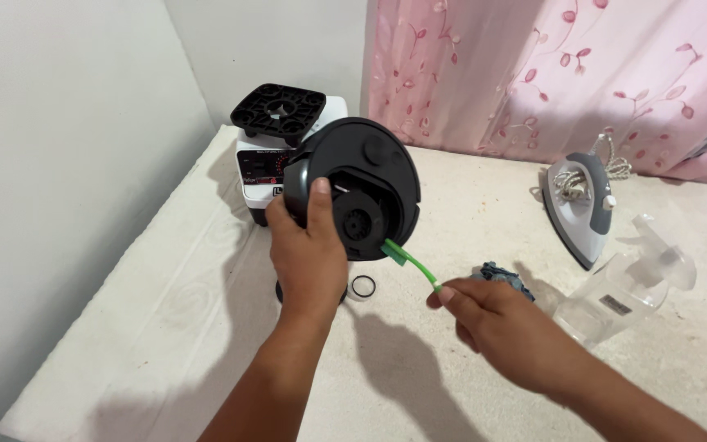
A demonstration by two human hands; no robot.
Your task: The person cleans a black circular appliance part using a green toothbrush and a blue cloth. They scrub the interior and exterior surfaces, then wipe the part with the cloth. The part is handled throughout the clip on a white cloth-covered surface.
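My left hand (308,258) grips the round black plastic blender part (353,188), tilted up above the desk (165,327). My right hand (484,315) pinches a green toothbrush (409,262), bristles touching its lower rim. Scrubbing looks underway, not finished. 1 black rubber ring (362,286) lies below; the white blender base (276,151) waits behind.

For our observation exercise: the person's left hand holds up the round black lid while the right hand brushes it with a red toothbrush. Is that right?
Not quite. The head view shows the toothbrush is green, not red. The rest stands: the left hand holds up the round black lid while the right hand brushes it.
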